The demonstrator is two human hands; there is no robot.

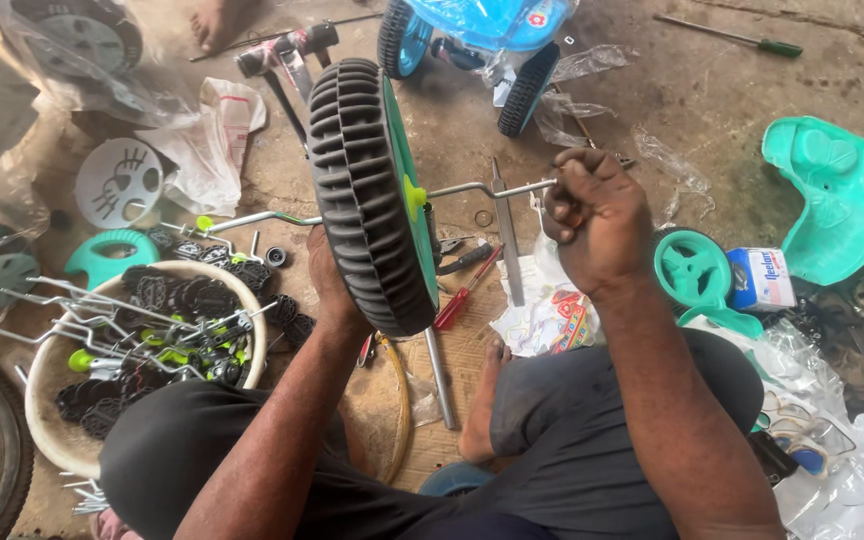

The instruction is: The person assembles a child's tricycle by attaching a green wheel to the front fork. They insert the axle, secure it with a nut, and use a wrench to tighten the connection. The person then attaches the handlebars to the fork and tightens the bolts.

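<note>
A black ribbed toy wheel (364, 190) with a green hub stands on edge in front of me. A bent metal crank axle (472, 188) runs through its middle, held by a lime-green cap (413, 196). My left hand (327, 280) is behind the wheel, mostly hidden, holding it from the left side. My right hand (592, 215) is a closed fist gripping the right end of the axle. My knees and a bare foot (484, 405) are below.
A beige basin (244, 300) at left holds pedals and metal cranks. A red-handled screwdriver (466, 290), pliers, a green seat (837, 195), a small green wheel (692, 268), a blue toy vehicle (472, 30) and plastic bags lie around on the dirt floor. Another person's foot (214, 22) is at the top.
</note>
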